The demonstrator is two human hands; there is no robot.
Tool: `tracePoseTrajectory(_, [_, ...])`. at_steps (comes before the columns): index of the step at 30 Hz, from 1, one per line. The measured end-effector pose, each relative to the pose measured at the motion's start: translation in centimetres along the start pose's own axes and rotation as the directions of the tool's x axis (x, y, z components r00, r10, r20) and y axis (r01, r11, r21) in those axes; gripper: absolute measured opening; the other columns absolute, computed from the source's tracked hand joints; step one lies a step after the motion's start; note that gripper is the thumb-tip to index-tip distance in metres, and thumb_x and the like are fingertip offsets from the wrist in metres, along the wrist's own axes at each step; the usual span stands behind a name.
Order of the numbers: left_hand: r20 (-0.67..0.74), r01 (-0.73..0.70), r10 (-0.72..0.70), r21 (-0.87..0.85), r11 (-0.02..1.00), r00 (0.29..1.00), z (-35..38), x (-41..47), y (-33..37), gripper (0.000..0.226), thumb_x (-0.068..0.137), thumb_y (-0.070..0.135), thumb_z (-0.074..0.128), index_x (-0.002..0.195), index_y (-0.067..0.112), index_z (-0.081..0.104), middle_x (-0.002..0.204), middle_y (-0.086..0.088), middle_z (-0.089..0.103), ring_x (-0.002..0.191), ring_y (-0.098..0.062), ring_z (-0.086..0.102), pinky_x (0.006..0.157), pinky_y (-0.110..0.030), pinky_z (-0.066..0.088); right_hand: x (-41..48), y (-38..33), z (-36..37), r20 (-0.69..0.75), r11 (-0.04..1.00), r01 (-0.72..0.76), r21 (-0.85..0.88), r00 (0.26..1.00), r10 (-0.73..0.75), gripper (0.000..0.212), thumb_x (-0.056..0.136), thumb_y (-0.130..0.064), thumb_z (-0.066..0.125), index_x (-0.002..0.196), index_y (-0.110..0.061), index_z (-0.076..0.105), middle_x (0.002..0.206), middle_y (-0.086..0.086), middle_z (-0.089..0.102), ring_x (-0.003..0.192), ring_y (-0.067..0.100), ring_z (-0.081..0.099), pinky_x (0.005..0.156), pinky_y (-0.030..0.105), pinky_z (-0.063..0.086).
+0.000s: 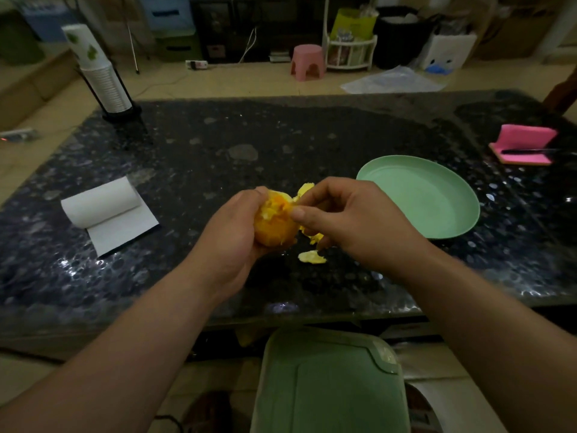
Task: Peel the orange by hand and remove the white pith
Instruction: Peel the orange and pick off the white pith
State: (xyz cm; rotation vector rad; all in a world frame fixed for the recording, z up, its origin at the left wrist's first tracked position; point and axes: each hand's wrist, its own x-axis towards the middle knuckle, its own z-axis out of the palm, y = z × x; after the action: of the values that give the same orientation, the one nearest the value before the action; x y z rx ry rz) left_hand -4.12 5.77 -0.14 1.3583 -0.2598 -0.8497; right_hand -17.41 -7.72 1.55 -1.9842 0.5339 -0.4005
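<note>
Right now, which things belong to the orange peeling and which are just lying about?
In the job: orange, held by left hand; peel strip, pinched by right hand; peel scraps on the table; probably the green plate.
Lying about: paper towel roll, cup stack, pink pad.

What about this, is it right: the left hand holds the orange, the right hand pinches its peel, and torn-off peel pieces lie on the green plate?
Not quite: the head view shows the peel pieces on the dark table, beside the green plate. The left hand does hold the orange; the right hand pinches its peel.
</note>
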Motion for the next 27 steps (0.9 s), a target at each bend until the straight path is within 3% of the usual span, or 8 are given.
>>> tracePoseTrajectory(4, [-0.018, -0.097, 0.101, 0.156, 0.983, 0.995, 0.2, -0.4, -0.3, 0.027, 0.108, 0.036, 0.050, 0.121, 0.020, 0.068, 0.122, -0.014, 0.070, 0.110, -0.032, 0.070, 0.091, -0.052, 0.062, -0.1, 0.4, 0.2, -0.056, 0.989, 0.038, -0.145, 0.997, -0.046, 0.009, 0.093, -0.037, 0.080, 0.096, -0.031, 0.075, 0.083, -0.008, 0.077, 0.076, 0.009, 0.073, 0.073, 0.044, 0.065])
tracePoseTrajectory(10, [-0.006, -0.253, 0.273, 0.351, 0.901, 0.962, 0.7, -0.9, -0.6, 0.020, 0.110, 0.040, 0.047, 0.121, 0.031, 0.062, 0.114, 0.002, 0.065, 0.102, -0.015, 0.066, 0.073, -0.027, 0.055, -0.2, 0.6, 1.2, -0.147, 0.932, 0.073, -0.354, 0.980, -0.133, 0.003, 0.094, -0.033, 0.076, 0.094, -0.030, 0.076, 0.079, -0.013, 0.072, 0.073, 0.001, 0.068, 0.070, 0.032, 0.062])
tracePoseTrajectory(14, [0.023, -0.365, 0.404, 0.477, 0.800, 0.915, 0.9, -1.0, -0.9, 0.023, 0.110, 0.040, 0.048, 0.129, 0.032, 0.057, 0.111, 0.006, 0.063, 0.099, -0.011, 0.063, 0.079, -0.032, 0.054, 0.0, 0.5, 1.5, -0.157, 0.894, 0.081, -0.440, 0.974, -0.165, 0.008, 0.095, -0.033, 0.075, 0.090, -0.027, 0.075, 0.075, -0.010, 0.070, 0.069, 0.003, 0.064, 0.067, 0.032, 0.059])
tracePoseTrajectory(18, [0.051, -0.382, 0.414, 0.499, 0.778, 0.909, 0.7, -0.9, -0.9, 0.027, 0.109, 0.044, 0.049, 0.132, 0.032, 0.057, 0.113, 0.005, 0.064, 0.101, -0.014, 0.065, 0.085, -0.041, 0.059, -0.1, 0.4, 1.2, -0.157, 0.945, 0.058, -0.321, 0.981, -0.113, 0.015, 0.092, -0.032, 0.076, 0.079, -0.027, 0.070, 0.069, -0.007, 0.068, 0.065, 0.007, 0.064, 0.059, 0.030, 0.055])
tracePoseTrajectory(20, [0.047, -0.351, 0.373, 0.467, 0.812, 0.927, 0.5, -0.7, -0.7, 0.033, 0.103, 0.051, 0.050, 0.129, 0.035, 0.060, 0.116, 0.002, 0.066, 0.105, -0.018, 0.067, 0.088, -0.047, 0.060, 0.0, 0.4, 0.8, -0.118, 0.977, 0.021, -0.214, 0.992, -0.047, 0.014, 0.089, -0.023, 0.075, 0.077, -0.024, 0.069, 0.071, -0.003, 0.070, 0.065, 0.011, 0.068, 0.063, 0.040, 0.062])
tracePoseTrajectory(23, [0.026, -0.286, 0.297, 0.369, 0.885, 0.954, 0.3, -0.6, -0.4, 0.027, 0.107, 0.044, 0.049, 0.123, 0.031, 0.066, 0.116, -0.003, 0.070, 0.104, -0.019, 0.070, 0.080, -0.037, 0.060, -0.1, 0.3, 0.2, -0.022, 0.999, -0.033, -0.008, 0.999, 0.033, 0.012, 0.091, -0.012, 0.072, 0.080, -0.017, 0.070, 0.076, 0.009, 0.073, 0.073, 0.027, 0.074, 0.068, 0.053, 0.065])
tracePoseTrajectory(25, [0.015, -0.243, 0.248, 0.271, 0.931, 0.969, 0.2, -0.6, -0.3, 0.026, 0.110, 0.034, 0.048, 0.119, 0.026, 0.071, 0.111, -0.007, 0.074, 0.097, -0.020, 0.072, 0.077, -0.037, 0.059, -0.2, 0.2, -0.2, 0.034, 0.989, -0.078, 0.126, 0.997, 0.075, 0.013, 0.093, -0.006, 0.069, 0.081, -0.012, 0.068, 0.082, 0.018, 0.074, 0.074, 0.027, 0.073, 0.070, 0.052, 0.066])
tracePoseTrajectory(27, [0.011, -0.168, 0.168, 0.142, 0.976, 0.986, 0.3, -0.7, 0.1, 0.029, 0.110, 0.030, 0.047, 0.117, 0.019, 0.073, 0.111, -0.013, 0.076, 0.098, -0.027, 0.073, 0.080, -0.046, 0.060, -0.2, 0.2, -0.4, 0.082, 0.968, -0.110, 0.225, 0.992, 0.094, 0.015, 0.096, -0.004, 0.067, 0.083, -0.011, 0.068, 0.085, 0.017, 0.074, 0.073, 0.023, 0.071, 0.066, 0.045, 0.062])
